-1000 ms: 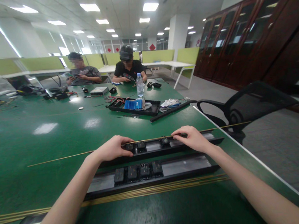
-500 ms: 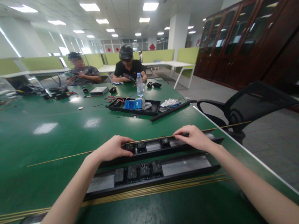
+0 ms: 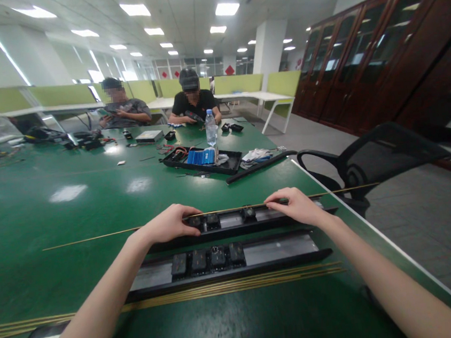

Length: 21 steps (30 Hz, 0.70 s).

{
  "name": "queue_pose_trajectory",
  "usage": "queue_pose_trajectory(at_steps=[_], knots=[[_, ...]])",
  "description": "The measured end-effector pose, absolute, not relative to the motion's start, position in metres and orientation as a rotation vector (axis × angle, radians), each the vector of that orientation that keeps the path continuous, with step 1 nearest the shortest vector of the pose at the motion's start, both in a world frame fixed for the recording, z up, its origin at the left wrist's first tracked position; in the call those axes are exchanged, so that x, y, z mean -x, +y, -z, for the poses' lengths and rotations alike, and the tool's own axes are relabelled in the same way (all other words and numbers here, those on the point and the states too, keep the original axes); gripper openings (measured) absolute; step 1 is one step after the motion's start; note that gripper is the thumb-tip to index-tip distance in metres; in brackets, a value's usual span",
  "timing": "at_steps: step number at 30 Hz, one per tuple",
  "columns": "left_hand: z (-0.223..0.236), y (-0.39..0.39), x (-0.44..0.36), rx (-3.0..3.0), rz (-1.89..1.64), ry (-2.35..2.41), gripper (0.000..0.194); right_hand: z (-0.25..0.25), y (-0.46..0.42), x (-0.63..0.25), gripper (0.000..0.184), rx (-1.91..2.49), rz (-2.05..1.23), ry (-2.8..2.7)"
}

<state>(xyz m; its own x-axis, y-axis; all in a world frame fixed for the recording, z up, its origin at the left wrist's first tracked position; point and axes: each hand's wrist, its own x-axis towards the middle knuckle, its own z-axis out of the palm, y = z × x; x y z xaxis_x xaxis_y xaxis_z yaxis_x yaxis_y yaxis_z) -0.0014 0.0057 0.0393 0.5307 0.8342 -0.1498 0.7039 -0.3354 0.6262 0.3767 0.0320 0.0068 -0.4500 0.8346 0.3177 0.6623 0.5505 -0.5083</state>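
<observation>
A long thin brass rod lies along the far edge of a black channel with a silvery inside. Several black socket modules sit in this channel. My left hand is closed round its left part, fingers at the rod and far edge, thumb on the near side by a module; exact contact is partly hidden. Farther right, my right hand pinches the rod between thumb and fingertips. In front lies a second black channel, holding several black socket modules side by side.
Several brass rods lie nearest me. Beyond are a black tray with a blue object, a water bottle, white gloves and a black strip. A chair stands right of the table edge. Other people sit opposite.
My right hand has slid slightly to the right along the rod. The left hand and both channels look unmoved.
</observation>
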Motion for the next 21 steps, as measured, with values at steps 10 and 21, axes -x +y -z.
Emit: queue_pose_trajectory(at_steps=[10, 21], knots=[[-0.036, 0.007, 0.003, -2.128, -0.255, 1.223, 0.055, -0.009, 0.034, -0.383, 0.021, 1.223, -0.468, -2.258], [-0.039, 0.006, 0.002, -2.137, -0.254, 1.237, 0.055, -0.012, 0.034, -0.388, 0.023, 1.247, -0.511, -2.251]])
